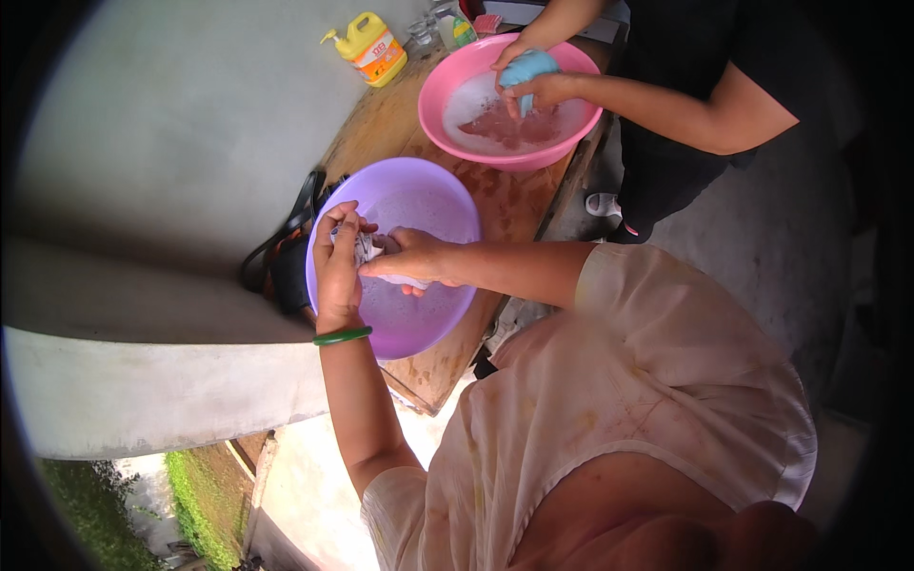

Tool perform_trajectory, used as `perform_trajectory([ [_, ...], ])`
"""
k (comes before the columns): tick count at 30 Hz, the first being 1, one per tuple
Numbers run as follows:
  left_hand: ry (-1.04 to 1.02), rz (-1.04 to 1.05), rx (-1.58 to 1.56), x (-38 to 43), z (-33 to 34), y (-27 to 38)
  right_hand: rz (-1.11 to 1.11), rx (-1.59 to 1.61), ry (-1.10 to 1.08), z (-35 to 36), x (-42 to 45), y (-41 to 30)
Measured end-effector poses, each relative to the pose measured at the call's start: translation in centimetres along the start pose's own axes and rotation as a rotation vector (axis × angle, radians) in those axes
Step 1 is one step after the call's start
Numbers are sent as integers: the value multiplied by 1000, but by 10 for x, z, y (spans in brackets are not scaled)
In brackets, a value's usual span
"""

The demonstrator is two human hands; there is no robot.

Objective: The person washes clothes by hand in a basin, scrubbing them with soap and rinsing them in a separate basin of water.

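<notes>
A wet, pale cloth (pixel 403 280) with some dark print is bunched between my two hands, above the purple plastic basin (pixel 468 207). My left hand (pixel 339 250), below which a green bangle (pixel 343 336) circles the wrist, grips the printed end. My right hand (pixel 414 255) closes around the other part of the cloth, its fingers partly hidden beneath. Cloudy, slightly foamy water (pixel 407 321) lies in the basin under both hands.
Beyond, a co-worker's hands (pixel 535 84) hold a light blue cloth (pixel 527 68) over a pink basin (pixel 435 128) of suds. Both basins stand on a wooden table (pixel 500 207) against a wall (pixel 200 143). A yellow pump jug (pixel 371 50) and a black strapped bag (pixel 289 275) are nearby.
</notes>
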State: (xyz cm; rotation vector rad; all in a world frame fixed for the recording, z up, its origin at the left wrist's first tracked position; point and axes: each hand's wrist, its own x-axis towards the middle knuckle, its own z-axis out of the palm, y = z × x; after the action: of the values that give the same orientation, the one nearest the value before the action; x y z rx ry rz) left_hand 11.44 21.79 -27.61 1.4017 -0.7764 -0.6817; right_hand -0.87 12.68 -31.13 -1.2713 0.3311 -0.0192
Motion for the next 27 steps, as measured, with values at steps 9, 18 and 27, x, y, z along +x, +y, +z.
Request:
perform_trajectory([
  [9, -373, 130, -537, -8, -14, 10, 249, 747, -638, 18, 0, -10],
  [18, -41, 86, -496, -9, -5, 41, 263, 821, -633, 12, -3, -23],
  [27, 19, 215, 199, -5, 6, 34, 128, 243, -211, 19, -4, -23],
])
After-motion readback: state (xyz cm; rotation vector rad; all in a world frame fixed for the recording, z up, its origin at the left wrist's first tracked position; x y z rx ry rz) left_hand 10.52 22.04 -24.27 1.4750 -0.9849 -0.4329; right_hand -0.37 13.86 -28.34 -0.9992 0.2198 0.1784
